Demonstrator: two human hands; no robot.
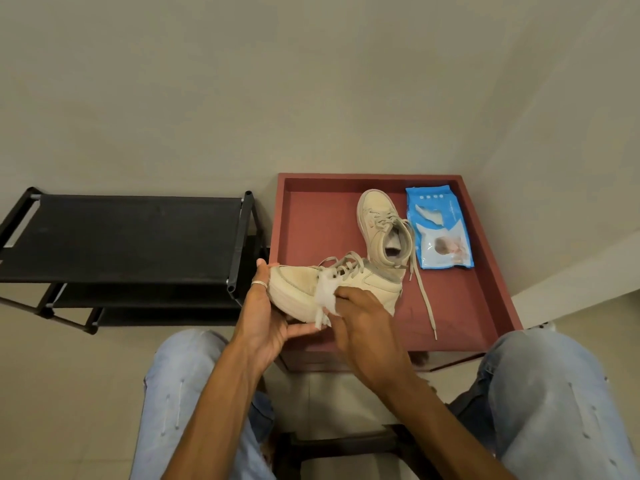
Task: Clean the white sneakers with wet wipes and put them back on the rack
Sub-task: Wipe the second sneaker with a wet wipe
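Observation:
My left hand (265, 317) grips the toe and sole of a cream-white sneaker (294, 284), held on its side above the front left of the red tray table (311, 216). My right hand (363, 327) presses a crumpled white wet wipe (325, 296) against the sneaker's side, near the laces. The second sneaker (379, 226) lies on the tray behind it, toe pointing away, with one lace trailing toward me. A blue wet wipe pack (440, 226) lies flat at the tray's back right.
A black shoe rack (121, 233) with bare shelves stands left of the tray against the wall. My knees in light jeans (554, 393) flank a dark stool (339, 445) below. Tiled floor (69, 375) lies around.

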